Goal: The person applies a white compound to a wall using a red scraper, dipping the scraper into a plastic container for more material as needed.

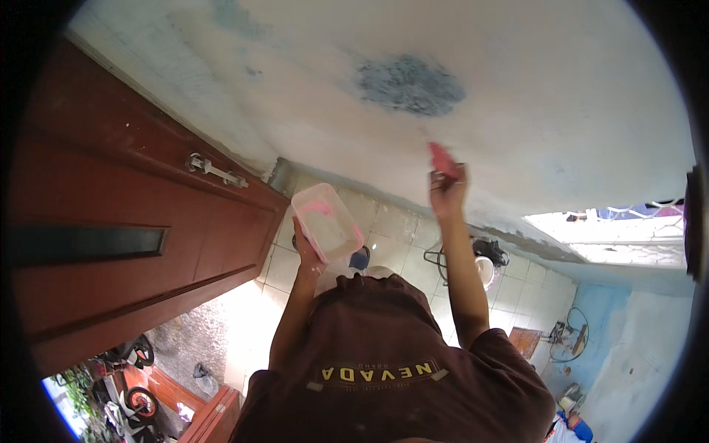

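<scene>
My left hand (310, 247) grips a pink-rimmed plastic container (332, 229) that has pale material and pink showing inside. My right hand (449, 188) is closed on a pink-red flat tool (442, 156), slightly blurred, held up near the pale wall (532, 111). A mottled blue-grey patch (410, 85) shows on the wall above the tool.
A brown door (103, 184) with a bolt stands open on the left. Tiled floor (391, 221) lies below, with dark items and a white bucket (484, 272) near my right arm. A grilled opening (605, 229) is at right; motorbikes (136, 399) show through the doorway.
</scene>
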`<state>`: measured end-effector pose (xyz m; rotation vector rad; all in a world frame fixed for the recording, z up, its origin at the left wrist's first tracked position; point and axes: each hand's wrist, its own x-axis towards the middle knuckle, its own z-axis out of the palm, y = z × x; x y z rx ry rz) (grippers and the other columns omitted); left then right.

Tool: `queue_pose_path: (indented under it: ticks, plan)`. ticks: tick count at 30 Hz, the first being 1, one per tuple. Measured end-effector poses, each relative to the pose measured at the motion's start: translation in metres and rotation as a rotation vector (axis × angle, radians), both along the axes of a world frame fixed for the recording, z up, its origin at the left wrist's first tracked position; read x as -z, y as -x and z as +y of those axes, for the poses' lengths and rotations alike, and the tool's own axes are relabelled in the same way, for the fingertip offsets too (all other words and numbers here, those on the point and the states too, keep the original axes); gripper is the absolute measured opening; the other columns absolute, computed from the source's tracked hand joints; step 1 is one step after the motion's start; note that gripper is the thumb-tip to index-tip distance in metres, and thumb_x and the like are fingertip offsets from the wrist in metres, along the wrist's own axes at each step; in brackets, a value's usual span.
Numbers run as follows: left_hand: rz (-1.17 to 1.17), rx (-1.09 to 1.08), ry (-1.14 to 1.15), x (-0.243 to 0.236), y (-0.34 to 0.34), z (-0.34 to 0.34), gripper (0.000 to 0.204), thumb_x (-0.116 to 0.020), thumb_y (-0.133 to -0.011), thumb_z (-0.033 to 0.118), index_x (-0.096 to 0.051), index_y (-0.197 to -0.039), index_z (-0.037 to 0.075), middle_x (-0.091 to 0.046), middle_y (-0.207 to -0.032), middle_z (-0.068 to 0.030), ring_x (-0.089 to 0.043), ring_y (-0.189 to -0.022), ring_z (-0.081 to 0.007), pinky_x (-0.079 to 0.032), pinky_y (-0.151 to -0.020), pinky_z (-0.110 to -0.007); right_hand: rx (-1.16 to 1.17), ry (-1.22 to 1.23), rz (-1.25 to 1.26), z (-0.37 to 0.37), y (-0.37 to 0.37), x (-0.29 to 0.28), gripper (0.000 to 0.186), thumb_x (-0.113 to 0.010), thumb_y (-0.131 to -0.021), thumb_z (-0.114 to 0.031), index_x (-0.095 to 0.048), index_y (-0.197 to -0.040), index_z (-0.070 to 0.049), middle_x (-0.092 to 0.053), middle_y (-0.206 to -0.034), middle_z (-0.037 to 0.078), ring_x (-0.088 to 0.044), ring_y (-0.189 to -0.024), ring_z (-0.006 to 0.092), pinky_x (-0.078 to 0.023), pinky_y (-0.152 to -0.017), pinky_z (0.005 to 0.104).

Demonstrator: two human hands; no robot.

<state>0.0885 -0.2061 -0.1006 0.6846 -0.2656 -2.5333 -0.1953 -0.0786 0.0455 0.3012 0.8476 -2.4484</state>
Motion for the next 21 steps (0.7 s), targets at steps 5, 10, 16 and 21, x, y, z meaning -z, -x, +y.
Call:
queue_pose_path:
  ticks: [5, 10, 16, 21]
  plan:
    - [-0.019, -0.144, 0.005, -0.017, -0.023, 0.007, 0.078, -0.039, -0.095, 0.073, -0.040, -0.149, 0.018, -0.052, -0.141, -0.0102, -0.052, -0.130, -0.0342, -0.046, -0.105, -0.057, -0.433, -0.200, -0.456, -0.113, -0.024, 0.175, 0.020, -0.049, -0.086, -0.015, -0.062, -0.091, -0.001, -0.066, -0.080, 0.010, -0.050, -0.058, 0.0122, -0.044, -0.051, 0.0229]
    - [-0.154, -0.243, 0.387, -0.009, -0.076, 0.017, 0.082, -0.039, -0.094, 0.075, -0.039, -0.151, 0.016, -0.050, -0.145, -0.0120, -0.049, -0.133, -0.0342, -0.044, -0.108, -0.055, -0.462, -0.047, -0.526, -0.207, -0.043, 0.264, 0.015, -0.055, -0.082, -0.017, -0.048, -0.071, -0.011, -0.047, -0.060, 0.002, -0.046, -0.052, 0.0147, -0.042, -0.051, 0.0262]
    - [-0.262, -0.187, -0.073, -0.037, -0.076, -0.003, 0.085, -0.041, -0.092, 0.078, -0.039, -0.151, 0.017, -0.050, -0.145, -0.0120, -0.050, -0.132, -0.0342, -0.045, -0.108, -0.054, -0.203, 0.079, -0.548, -0.235, -0.022, 0.291, 0.016, -0.053, -0.092, -0.021, -0.055, -0.090, -0.005, -0.057, -0.085, 0.007, -0.057, -0.075, 0.0176, -0.050, -0.064, 0.0301]
    - [-0.086, -0.053, 0.043, -0.013, -0.068, -0.017, 0.085, -0.041, -0.091, 0.078, -0.039, -0.151, 0.018, -0.051, -0.144, -0.0123, -0.053, -0.130, -0.0345, -0.046, -0.106, -0.057, -0.237, 0.293, -0.459, -0.148, 0.023, 0.218, 0.032, -0.046, -0.092, -0.016, -0.065, -0.107, 0.005, -0.057, -0.078, 0.005, -0.054, -0.072, 0.0165, -0.048, -0.068, 0.0292]
